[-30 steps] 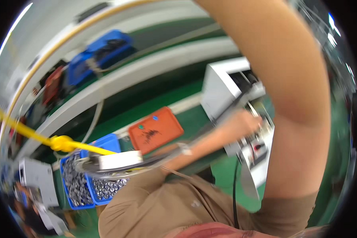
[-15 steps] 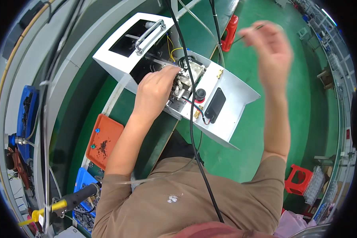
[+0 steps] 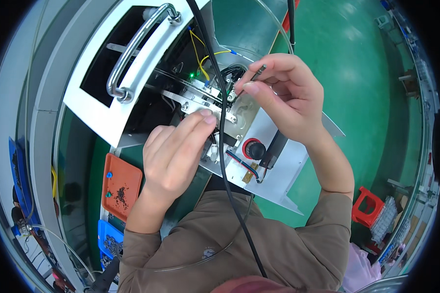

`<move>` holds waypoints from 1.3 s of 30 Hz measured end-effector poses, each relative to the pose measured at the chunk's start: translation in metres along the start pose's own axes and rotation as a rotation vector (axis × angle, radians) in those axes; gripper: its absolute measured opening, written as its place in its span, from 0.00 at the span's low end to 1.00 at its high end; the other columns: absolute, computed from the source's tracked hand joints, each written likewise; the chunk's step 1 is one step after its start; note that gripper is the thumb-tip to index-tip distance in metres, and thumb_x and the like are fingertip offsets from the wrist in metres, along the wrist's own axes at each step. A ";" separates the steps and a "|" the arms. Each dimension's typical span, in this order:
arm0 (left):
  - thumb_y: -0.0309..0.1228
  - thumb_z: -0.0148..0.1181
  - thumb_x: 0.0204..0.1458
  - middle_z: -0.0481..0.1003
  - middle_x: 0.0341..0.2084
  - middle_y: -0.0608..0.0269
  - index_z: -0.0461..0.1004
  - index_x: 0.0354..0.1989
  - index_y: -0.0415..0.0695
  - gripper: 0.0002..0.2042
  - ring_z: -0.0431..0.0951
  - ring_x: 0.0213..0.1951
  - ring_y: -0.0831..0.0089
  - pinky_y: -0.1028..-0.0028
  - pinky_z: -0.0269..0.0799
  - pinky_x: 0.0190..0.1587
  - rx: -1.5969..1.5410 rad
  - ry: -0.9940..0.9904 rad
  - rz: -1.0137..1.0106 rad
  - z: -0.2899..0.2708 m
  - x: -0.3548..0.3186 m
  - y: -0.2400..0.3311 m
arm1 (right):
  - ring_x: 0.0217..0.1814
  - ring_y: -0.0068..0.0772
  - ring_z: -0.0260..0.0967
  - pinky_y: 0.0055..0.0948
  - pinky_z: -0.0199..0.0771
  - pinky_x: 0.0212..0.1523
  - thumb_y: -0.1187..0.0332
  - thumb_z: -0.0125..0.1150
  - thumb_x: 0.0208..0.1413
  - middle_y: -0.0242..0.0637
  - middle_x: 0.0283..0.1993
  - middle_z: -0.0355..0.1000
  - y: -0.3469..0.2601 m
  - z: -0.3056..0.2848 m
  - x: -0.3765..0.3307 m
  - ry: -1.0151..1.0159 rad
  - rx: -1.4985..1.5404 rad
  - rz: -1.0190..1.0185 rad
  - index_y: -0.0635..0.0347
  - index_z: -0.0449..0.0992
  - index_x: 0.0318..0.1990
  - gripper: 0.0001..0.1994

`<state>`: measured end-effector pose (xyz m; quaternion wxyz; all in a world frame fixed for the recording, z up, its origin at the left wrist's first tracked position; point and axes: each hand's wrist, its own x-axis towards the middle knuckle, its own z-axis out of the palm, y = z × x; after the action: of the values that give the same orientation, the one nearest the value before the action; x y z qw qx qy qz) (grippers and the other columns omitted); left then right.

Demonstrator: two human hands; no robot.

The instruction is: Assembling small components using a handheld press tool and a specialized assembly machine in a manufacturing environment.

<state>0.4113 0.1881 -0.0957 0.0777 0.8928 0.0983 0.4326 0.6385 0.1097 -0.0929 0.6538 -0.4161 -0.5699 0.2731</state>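
I am watching both hands closing in on the open white chassis, which is a clear change from half a second ago, when the right hand was raised well above it and away from the parts. That hand is now sitting just over the metal bracket inside the chassis, thumb and forefinger pinched shut on a thin dark pin, or perhaps a small driver bit, whose lower end is pointing down at the bracket's right end. The left hand is lying flat on the near side of the bracket, fingers loosely extended and gripping nothing that I can see, fingertips pressing on the plate as before. I am reading this as the fine work starting: the left hand is steadying, and the right is bringing the pin to its place. A second ago the view was swinging away over the bins, so the head is only now settling on the chassis. Much is staying hidden from me: the pin's tip is lost against wiring and the right thumb, so I cannot tell whether it is touching anything; the left palm is covering the bracket's lower part; a black cable is crossing the middle of the chassis; and the orange tray left of the chassis is holding specks too small to name.
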 end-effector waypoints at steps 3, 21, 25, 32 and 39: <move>0.17 0.70 0.45 0.83 0.43 0.53 0.80 0.48 0.36 0.18 0.76 0.25 0.72 0.74 0.67 0.28 0.013 -0.017 -0.011 -0.001 -0.001 0.001 | 0.49 0.26 0.80 0.25 0.81 0.51 0.81 0.63 0.62 0.38 0.48 0.77 0.003 0.000 0.003 -0.013 0.005 -0.009 0.68 0.72 0.53 0.14; 0.16 0.70 0.45 0.83 0.43 0.53 0.81 0.47 0.37 0.18 0.77 0.25 0.72 0.75 0.68 0.27 0.011 -0.024 -0.037 -0.002 0.002 0.003 | 0.50 0.26 0.79 0.26 0.80 0.51 0.82 0.62 0.62 0.38 0.50 0.76 0.010 0.000 0.005 -0.011 0.095 -0.014 0.68 0.71 0.54 0.14; 0.16 0.70 0.45 0.83 0.43 0.53 0.81 0.47 0.37 0.18 0.77 0.25 0.72 0.75 0.68 0.28 0.020 -0.030 -0.046 -0.003 0.000 0.003 | 0.49 0.26 0.79 0.25 0.80 0.51 0.81 0.62 0.63 0.38 0.48 0.76 0.013 0.000 0.006 -0.029 0.088 -0.013 0.68 0.70 0.54 0.14; 0.16 0.70 0.45 0.83 0.43 0.53 0.81 0.48 0.37 0.18 0.77 0.26 0.72 0.75 0.68 0.28 0.023 -0.023 -0.040 -0.002 0.001 0.003 | 0.50 0.24 0.79 0.23 0.79 0.50 0.81 0.63 0.63 0.38 0.48 0.76 0.015 0.002 0.008 -0.015 0.115 -0.022 0.68 0.70 0.54 0.14; 0.15 0.70 0.45 0.83 0.43 0.52 0.81 0.48 0.36 0.19 0.77 0.26 0.72 0.75 0.69 0.28 0.028 -0.035 -0.043 -0.004 0.001 0.003 | 0.49 0.23 0.78 0.21 0.78 0.48 0.80 0.64 0.63 0.36 0.47 0.77 0.016 0.004 0.007 -0.004 0.134 -0.016 0.67 0.70 0.55 0.15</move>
<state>0.4093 0.1854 -0.0917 0.0761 0.8989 0.1225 0.4137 0.6379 0.1245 -0.1025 0.6813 -0.3663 -0.5548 0.3064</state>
